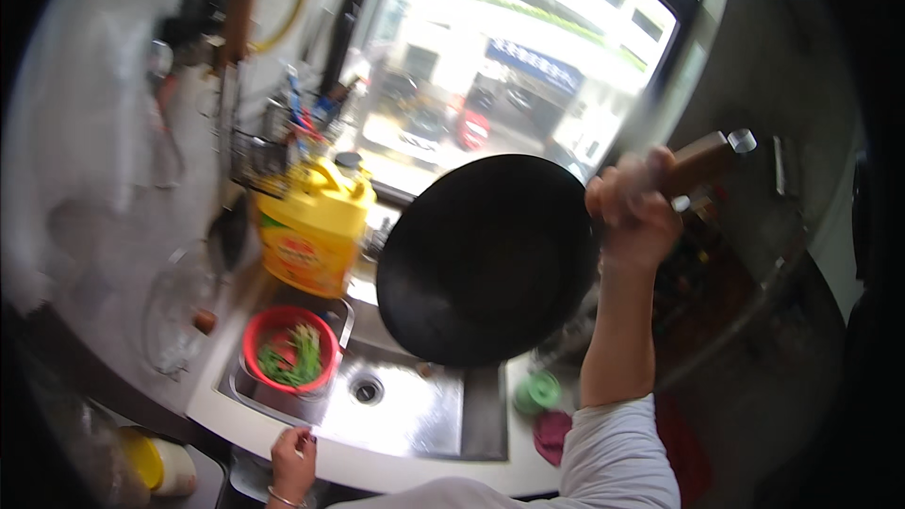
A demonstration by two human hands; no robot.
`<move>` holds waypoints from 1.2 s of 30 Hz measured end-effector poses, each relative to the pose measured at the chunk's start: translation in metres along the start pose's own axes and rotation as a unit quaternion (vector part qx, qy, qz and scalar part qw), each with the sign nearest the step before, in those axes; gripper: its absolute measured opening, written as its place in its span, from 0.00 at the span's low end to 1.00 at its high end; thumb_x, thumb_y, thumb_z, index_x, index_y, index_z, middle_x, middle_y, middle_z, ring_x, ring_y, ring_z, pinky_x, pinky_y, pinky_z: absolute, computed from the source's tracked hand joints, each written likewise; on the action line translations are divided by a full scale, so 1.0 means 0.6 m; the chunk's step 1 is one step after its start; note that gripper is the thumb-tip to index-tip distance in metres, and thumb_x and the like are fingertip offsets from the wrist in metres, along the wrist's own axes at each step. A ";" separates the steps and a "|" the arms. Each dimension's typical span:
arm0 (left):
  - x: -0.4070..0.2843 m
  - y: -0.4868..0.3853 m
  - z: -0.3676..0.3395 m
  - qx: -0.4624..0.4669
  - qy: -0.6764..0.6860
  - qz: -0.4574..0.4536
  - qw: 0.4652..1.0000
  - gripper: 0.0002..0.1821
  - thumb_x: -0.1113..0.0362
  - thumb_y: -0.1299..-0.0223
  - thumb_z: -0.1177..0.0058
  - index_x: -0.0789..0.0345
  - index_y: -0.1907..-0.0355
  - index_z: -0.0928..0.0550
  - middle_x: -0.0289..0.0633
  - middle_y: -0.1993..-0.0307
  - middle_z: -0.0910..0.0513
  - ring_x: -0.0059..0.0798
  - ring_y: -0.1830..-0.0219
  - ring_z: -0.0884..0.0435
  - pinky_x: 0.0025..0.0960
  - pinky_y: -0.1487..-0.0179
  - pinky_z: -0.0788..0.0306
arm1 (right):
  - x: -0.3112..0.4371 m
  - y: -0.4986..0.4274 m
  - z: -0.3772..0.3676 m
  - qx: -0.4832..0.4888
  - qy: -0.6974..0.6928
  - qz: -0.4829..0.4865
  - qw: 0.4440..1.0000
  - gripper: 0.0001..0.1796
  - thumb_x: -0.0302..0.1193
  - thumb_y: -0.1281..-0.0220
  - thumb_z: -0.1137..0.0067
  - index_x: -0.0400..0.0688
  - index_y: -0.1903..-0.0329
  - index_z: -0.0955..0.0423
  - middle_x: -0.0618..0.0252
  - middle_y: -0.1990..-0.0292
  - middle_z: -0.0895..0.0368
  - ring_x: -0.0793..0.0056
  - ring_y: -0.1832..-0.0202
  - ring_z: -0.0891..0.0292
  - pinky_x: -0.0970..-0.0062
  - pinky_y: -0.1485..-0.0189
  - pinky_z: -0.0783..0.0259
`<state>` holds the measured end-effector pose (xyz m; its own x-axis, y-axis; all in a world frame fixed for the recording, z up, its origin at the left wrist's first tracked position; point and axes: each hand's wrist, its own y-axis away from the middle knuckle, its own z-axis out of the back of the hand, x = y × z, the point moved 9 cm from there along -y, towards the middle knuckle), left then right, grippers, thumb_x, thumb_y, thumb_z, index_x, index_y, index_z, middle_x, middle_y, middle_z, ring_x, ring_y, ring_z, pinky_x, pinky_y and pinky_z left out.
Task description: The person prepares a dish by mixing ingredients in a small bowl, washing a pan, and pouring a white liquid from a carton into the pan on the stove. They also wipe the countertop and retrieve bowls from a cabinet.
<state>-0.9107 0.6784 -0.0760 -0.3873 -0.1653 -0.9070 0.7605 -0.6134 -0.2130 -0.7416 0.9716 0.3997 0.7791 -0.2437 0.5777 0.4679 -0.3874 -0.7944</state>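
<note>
A dark wok (484, 261) is held up above the sink (417, 424), its inner side facing me. My right hand (633, 198), blurred, is wrapped around the wok's wooden handle (696, 166) close to the pan. Low in the view, my left hand (293, 459) is beside the sink's front rim, its fingers curled in, with nothing visible in them. In the sink's left part, a red plastic basket (253, 339) holds cut green vegetables (300, 360). The sink drain (367, 389) shows below the wok.
A yellow cooking-oil jug (311, 226) stands behind the basket, near the window (523, 49). A glass lid (177, 318) lies on the left counter. To the sink's right are a green round item (537, 392) and a dark pink cloth (551, 436). A yellow-lidded jar (162, 463) is lower left.
</note>
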 end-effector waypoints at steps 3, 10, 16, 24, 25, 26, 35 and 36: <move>-0.078 -0.002 -0.034 0.040 0.026 -0.041 0.998 0.07 0.78 0.50 0.47 0.71 0.65 0.22 0.45 0.73 0.22 0.32 0.75 0.23 0.31 0.69 0.28 | 0.121 0.132 0.016 0.015 0.033 0.070 0.997 0.20 0.21 0.58 0.47 0.48 0.60 0.41 0.65 0.80 0.36 0.74 0.85 0.37 0.70 0.77 0.39; -0.203 0.097 -0.186 0.177 0.054 -0.115 0.976 0.07 0.78 0.49 0.49 0.71 0.65 0.23 0.44 0.73 0.22 0.30 0.75 0.24 0.29 0.69 0.30 | 0.402 0.441 0.094 -0.151 0.240 0.142 0.948 0.18 0.22 0.54 0.52 0.48 0.58 0.41 0.66 0.77 0.35 0.75 0.84 0.39 0.72 0.77 0.38; -0.360 0.323 -0.367 0.614 0.182 -0.014 0.768 0.11 0.75 0.44 0.51 0.70 0.58 0.21 0.41 0.61 0.22 0.22 0.62 0.22 0.23 0.57 0.28 | 0.513 0.619 0.108 -0.236 0.331 0.215 0.888 0.20 0.16 0.57 0.53 0.48 0.59 0.43 0.64 0.77 0.36 0.74 0.85 0.42 0.72 0.78 0.39; -0.595 0.457 -0.318 0.723 0.456 0.276 0.440 0.52 0.23 0.45 0.84 0.72 0.48 0.29 0.47 0.64 0.21 0.32 0.65 0.19 0.28 0.66 0.24 | 0.293 0.656 0.058 -0.011 0.529 0.148 0.835 0.20 0.21 0.60 0.34 0.45 0.61 0.30 0.64 0.72 0.26 0.69 0.77 0.30 0.72 0.76 0.37; -0.603 0.456 -0.297 0.707 0.493 0.300 0.408 0.51 0.24 0.44 0.83 0.73 0.48 0.29 0.49 0.64 0.21 0.34 0.64 0.18 0.31 0.66 0.22 | 0.261 0.660 0.046 0.038 0.520 0.147 0.841 0.20 0.24 0.61 0.33 0.45 0.62 0.29 0.65 0.72 0.26 0.68 0.77 0.31 0.72 0.74 0.37; -0.595 0.450 -0.285 0.669 0.519 0.345 0.405 0.52 0.23 0.45 0.83 0.75 0.48 0.31 0.52 0.63 0.21 0.38 0.63 0.18 0.34 0.66 0.22 | 0.236 0.663 0.036 0.056 0.503 0.149 0.849 0.20 0.26 0.62 0.33 0.45 0.61 0.28 0.65 0.71 0.26 0.69 0.76 0.30 0.72 0.74 0.37; -0.393 0.331 -0.303 0.430 0.568 0.537 0.451 0.16 0.64 0.39 0.56 0.76 0.56 0.32 0.38 0.71 0.29 0.16 0.79 0.30 0.19 0.78 0.35 | 0.037 0.665 -0.024 0.098 0.466 0.128 0.870 0.14 0.35 0.53 0.43 0.48 0.61 0.24 0.66 0.70 0.26 0.72 0.72 0.29 0.74 0.69 0.35; -0.352 0.305 -0.323 0.428 0.567 0.544 0.447 0.14 0.65 0.40 0.56 0.75 0.58 0.32 0.36 0.72 0.30 0.15 0.81 0.32 0.19 0.79 0.37 | 0.002 0.665 -0.009 0.113 0.481 0.089 0.865 0.14 0.35 0.53 0.42 0.48 0.61 0.24 0.67 0.70 0.27 0.72 0.71 0.29 0.74 0.67 0.34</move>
<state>-0.5887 0.7505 0.0063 0.8508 -0.5254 -0.0101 -0.4883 -0.7975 0.3543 -0.5560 0.8122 0.0846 0.1892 -0.9509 0.2449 0.5309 -0.1107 -0.8402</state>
